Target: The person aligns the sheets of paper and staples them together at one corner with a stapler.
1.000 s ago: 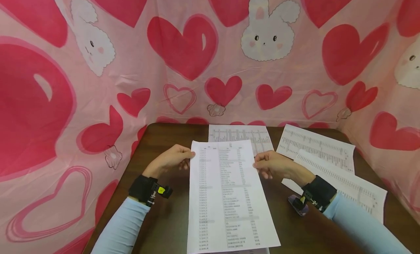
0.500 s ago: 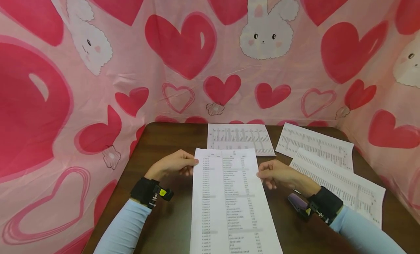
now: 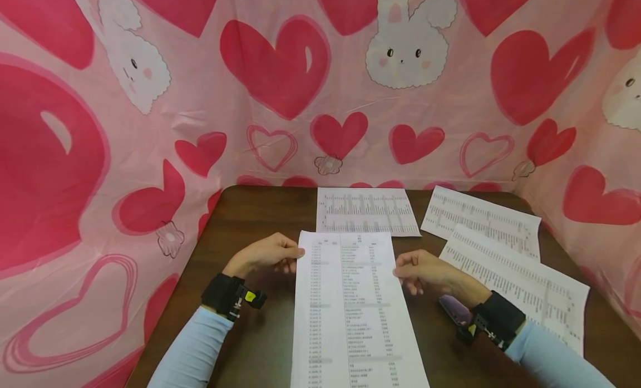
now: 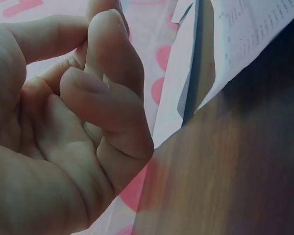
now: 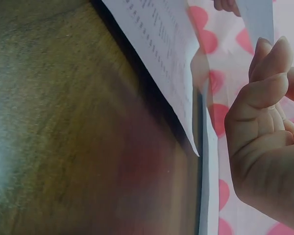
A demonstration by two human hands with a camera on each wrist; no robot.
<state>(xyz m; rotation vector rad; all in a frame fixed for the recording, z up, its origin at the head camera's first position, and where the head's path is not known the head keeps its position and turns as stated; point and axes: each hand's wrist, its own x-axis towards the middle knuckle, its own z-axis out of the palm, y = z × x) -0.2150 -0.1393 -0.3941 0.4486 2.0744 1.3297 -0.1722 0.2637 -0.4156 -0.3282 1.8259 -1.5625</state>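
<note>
A printed sheet of paper (image 3: 345, 321) is held up in front of me by both hands, its lower end past the bottom of the head view. My left hand (image 3: 267, 253) pinches its left edge near the top corner. Opposite it, my right hand (image 3: 423, 271) pinches the right edge slightly lower. From the left wrist, the curled fingers of the left hand (image 4: 88, 117) show, with a loose corner of the sheet (image 4: 250, 39) hanging at upper right. In the right wrist view the right hand's thumb and fingertips (image 5: 277, 58) meet on the paper's edge.
Another printed page (image 3: 368, 210) lies behind the held sheet on the dark wooden table (image 3: 265, 210). Two overlapping pages, a rear one (image 3: 481, 215) and a front one (image 3: 521, 288), lie at right. A purple object (image 3: 454, 309) sits beside the right wrist, partly covered. A heart-patterned cloth (image 3: 350, 98) surrounds the table.
Both hands have drawn the sheet down and nearer, slightly to the right. More of the page behind it now shows, and its bottom edge has left the head view.
</note>
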